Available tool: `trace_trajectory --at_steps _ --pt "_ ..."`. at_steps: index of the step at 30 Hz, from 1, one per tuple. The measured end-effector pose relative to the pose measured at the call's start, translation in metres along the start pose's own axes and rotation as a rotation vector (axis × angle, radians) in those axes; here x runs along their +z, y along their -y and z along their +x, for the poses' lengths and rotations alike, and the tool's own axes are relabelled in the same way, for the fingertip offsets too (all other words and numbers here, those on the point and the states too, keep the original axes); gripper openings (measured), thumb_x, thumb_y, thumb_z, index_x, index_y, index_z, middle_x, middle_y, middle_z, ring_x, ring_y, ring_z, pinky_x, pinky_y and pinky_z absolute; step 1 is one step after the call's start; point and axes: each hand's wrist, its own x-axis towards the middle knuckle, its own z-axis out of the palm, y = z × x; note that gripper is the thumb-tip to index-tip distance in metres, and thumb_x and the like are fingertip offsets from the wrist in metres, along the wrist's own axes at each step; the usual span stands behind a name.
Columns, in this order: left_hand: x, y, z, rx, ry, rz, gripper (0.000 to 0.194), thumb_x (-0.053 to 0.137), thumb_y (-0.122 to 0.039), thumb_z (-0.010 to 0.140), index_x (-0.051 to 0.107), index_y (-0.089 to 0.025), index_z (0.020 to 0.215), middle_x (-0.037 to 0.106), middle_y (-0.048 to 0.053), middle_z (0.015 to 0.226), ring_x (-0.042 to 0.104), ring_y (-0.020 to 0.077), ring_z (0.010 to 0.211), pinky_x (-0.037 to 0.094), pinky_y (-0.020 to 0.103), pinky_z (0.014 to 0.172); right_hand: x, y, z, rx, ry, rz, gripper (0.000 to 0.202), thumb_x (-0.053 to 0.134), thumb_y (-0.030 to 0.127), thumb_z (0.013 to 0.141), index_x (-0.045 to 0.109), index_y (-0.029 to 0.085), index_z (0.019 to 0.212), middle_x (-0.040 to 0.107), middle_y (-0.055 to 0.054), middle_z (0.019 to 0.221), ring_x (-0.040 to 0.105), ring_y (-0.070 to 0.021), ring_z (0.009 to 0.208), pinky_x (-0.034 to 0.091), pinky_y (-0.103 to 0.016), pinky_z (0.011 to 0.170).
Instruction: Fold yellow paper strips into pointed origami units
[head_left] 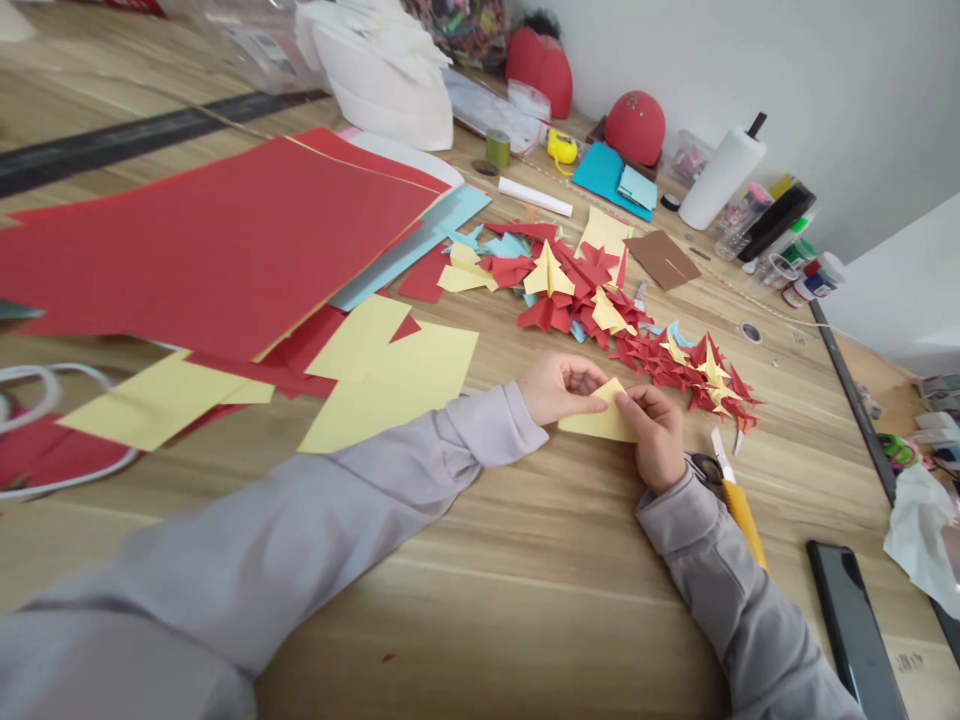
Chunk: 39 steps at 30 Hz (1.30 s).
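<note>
Between my hands, just over the wooden table, is a small yellow sheet of paper (598, 425) with its top drawn up to a point. My left hand (559, 388) pinches its upper left side between thumb and fingers. On the right edge, my right hand (654, 430) grips the same paper with thumb and forefinger. Beyond my hands lies a heap of small folded paper pieces (551, 315), mostly red with some yellow and blue. Scissors with a black handle (706, 468) and a yellow-handled cutter (744, 520) lie beside my right wrist, which partly covers the scissors.
Large red sheets (247, 240) and cut yellow paper (405, 375) cover the left side. A phone (855, 620) rests at the lower right. Along the back stand a white roll (724, 175), a yellow tape measure (561, 147), a red dome-shaped object (635, 127) and several small jars.
</note>
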Motion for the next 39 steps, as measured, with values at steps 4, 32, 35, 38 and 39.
trace_trajectory --at_steps 4,32,35,38,39 --pt "0.003 0.006 -0.002 -0.016 0.037 0.030 0.037 0.080 -0.017 0.045 0.063 -0.011 0.078 0.057 -0.005 0.054 0.051 0.0055 0.048 0.041 0.018 0.048 -0.002 -0.002 0.002 -0.051 -0.065 -0.014 0.022 0.069 0.036 0.069 0.059 0.017 0.066 0.054 0.005 0.057 0.043 -0.0069 0.050 0.033 -0.020 0.048" --pt "0.000 -0.002 0.000 -0.052 -0.104 -0.055 0.022 0.080 -0.018 0.044 0.068 -0.012 0.061 0.062 0.000 0.051 0.054 0.0080 0.048 0.043 0.020 0.049 0.001 0.007 -0.001 -0.153 0.218 -0.478 0.028 0.059 0.041 0.076 0.061 0.015 0.071 0.052 0.001 0.058 0.042 -0.0091 0.052 0.032 -0.022 0.047" --pt "0.001 -0.006 -0.002 -0.075 -0.105 -0.054 0.020 0.079 -0.018 0.045 0.068 -0.012 0.060 0.062 0.000 0.051 0.053 0.0076 0.048 0.042 0.020 0.048 -0.001 0.007 -0.002 -0.119 0.225 -0.437 0.029 0.061 0.043 0.074 0.062 0.015 0.070 0.053 0.001 0.058 0.042 -0.0091 0.051 0.032 -0.022 0.047" --pt "0.003 -0.010 -0.002 -0.087 -0.138 -0.059 0.017 0.078 -0.020 0.049 0.068 -0.013 0.061 0.062 -0.001 0.051 0.053 0.0077 0.048 0.044 0.020 0.050 -0.002 0.007 -0.002 -0.049 0.208 -0.388 0.031 0.064 0.045 0.070 0.064 0.015 0.070 0.053 0.001 0.057 0.041 -0.0088 0.050 0.031 -0.021 0.045" --pt "0.004 -0.010 -0.002 -0.085 -0.155 -0.062 0.017 0.077 -0.020 0.050 0.067 -0.013 0.061 0.062 -0.001 0.052 0.054 0.0080 0.049 0.045 0.021 0.052 -0.001 0.007 -0.002 -0.025 0.204 -0.367 0.031 0.064 0.046 0.070 0.064 0.015 0.070 0.052 0.001 0.056 0.040 -0.0086 0.049 0.030 -0.021 0.044"
